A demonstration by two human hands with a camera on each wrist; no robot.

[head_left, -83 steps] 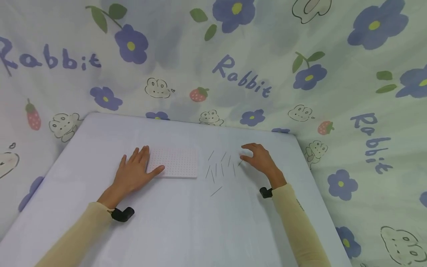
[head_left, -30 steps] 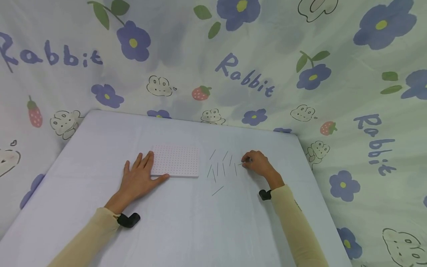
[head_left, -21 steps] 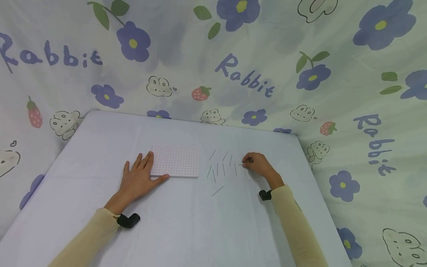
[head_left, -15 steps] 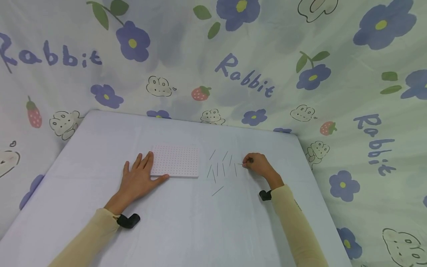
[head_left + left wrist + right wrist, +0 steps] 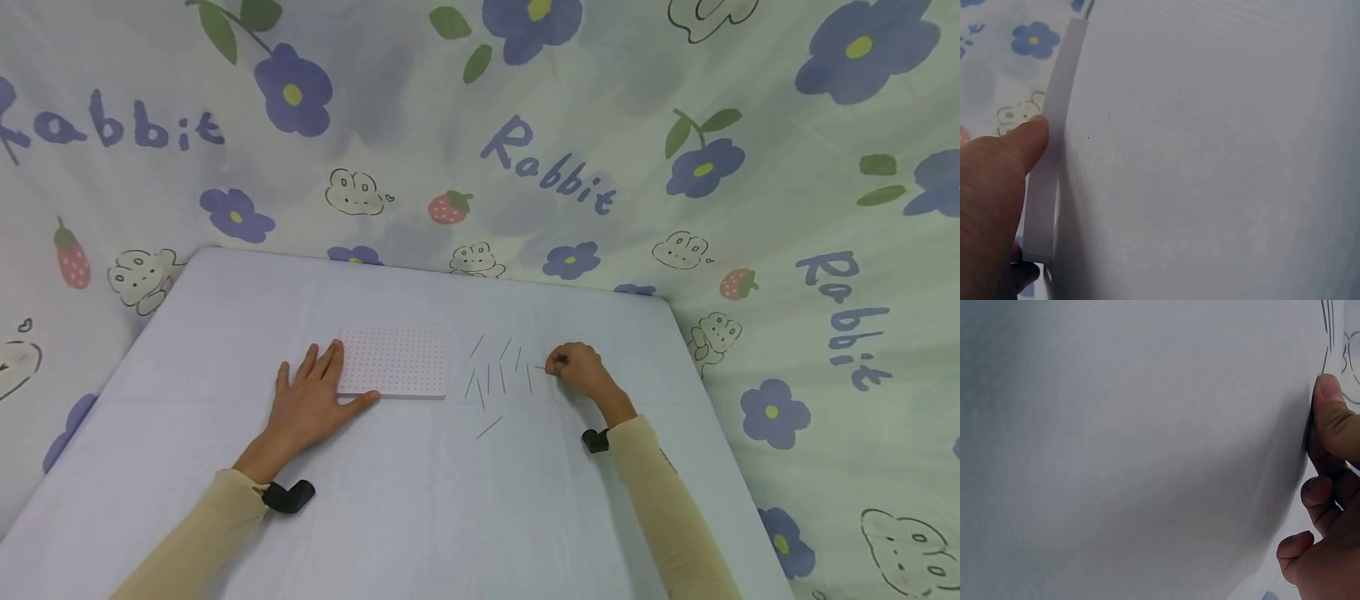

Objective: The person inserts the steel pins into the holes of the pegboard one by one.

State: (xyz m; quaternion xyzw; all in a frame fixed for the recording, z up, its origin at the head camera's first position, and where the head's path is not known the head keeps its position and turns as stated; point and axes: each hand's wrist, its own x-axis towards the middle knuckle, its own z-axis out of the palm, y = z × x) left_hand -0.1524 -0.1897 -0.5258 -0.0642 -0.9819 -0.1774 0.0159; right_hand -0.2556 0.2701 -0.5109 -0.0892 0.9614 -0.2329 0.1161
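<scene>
Several thin, straight, dark sticks (image 5: 488, 379) at differing slants

The white board (image 5: 393, 367) is showing a grid of tiny dots (image 5: 392, 360); thin sticks (image 5: 488, 379) are looking dark. The desk (image 5: 450, 517) is showing plain white, the sleeves (image 5: 183, 533) are showing beige, and the cloth (image 5: 405, 125) is bearing yellow-centred purple flowers (image 5: 292, 93) and red strawberries (image 5: 448, 208).

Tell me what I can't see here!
Head view: one end of the thin stick, behind the right hand; whether the dotted board has holes, too small.
Left wrist view: part of the left hand, beyond the edge.
Right wrist view: ends of other sticks, beyond the top edge.
</scene>
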